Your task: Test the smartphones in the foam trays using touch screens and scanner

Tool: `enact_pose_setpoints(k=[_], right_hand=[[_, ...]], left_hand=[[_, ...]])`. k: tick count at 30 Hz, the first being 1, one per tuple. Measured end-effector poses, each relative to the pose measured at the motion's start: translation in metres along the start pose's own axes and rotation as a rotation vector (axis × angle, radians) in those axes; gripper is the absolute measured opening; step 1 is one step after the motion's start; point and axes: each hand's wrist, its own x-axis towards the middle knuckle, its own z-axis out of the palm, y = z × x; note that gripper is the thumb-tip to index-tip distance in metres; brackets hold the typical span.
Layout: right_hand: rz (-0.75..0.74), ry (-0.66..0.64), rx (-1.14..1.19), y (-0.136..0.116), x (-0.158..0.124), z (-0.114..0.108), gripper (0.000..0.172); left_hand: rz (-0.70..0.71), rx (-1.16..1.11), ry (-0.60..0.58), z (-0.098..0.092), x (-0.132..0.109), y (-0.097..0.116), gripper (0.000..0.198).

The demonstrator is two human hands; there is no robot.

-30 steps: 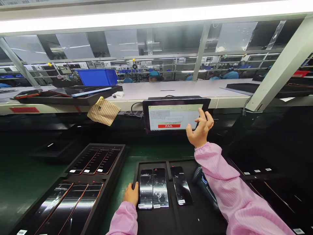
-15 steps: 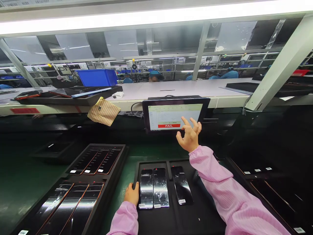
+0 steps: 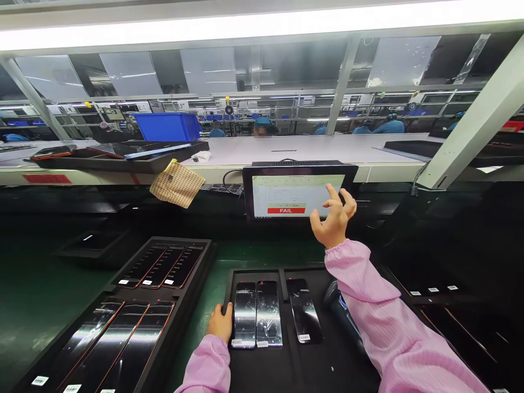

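My left hand [image 3: 220, 324] grips the left rim of a black tray [image 3: 262, 374], thumb up along its edge. Two dark smartphones [image 3: 269, 314] lie side by side in the tray's left compartment, and a single smartphone [image 3: 305, 311] lies slightly tilted in the right one. My right hand [image 3: 333, 221] is raised in front of a monitor [image 3: 282, 194], fingers spread and holding nothing; I cannot tell whether the index fingertip touches the screen. A red FAIL bar shows on that screen. Partly hidden under my right forearm lies a dark, rounded device [image 3: 344, 311].
A black tray of orange-edged smartphones [image 3: 118, 338] stands at the left, and another tray [image 3: 462, 327] at the right. A yellowish patterned sheet [image 3: 178, 184] hangs from the shelf edge [image 3: 376, 173]. A blue bin [image 3: 167, 127] sits on the shelf. Several people work far behind.
My right hand has moved up and right across the screen, uncovering more of the dark device below. My left hand stays on the tray rim. The view has shifted slightly.
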Motion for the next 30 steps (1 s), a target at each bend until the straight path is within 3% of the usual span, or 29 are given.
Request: enact_pose_setpoints(k=[9,18,24,30], right_hand=[[0.043,0.009,-0.062,0.021,0.015,-0.004,0.019],[0.062,-0.074,-0.078,0.017,0.017,-0.005,0.018],[0.048,0.033,-0.025,0.020,0.015,-0.004,0.020],[0.041,0.019,-0.050,0.021,0.017,-0.004,0.021]], left_hand=[[0.000,0.013,-0.005,-0.001,0.001,0.000,0.053],[0.006,-0.003,0.006,0.001,0.002,-0.001,0.052],[-0.003,0.000,-0.002,0.000,0.001,0.000,0.053],[-0.007,0.007,-0.006,-0.001,0.000,0.001,0.054]])
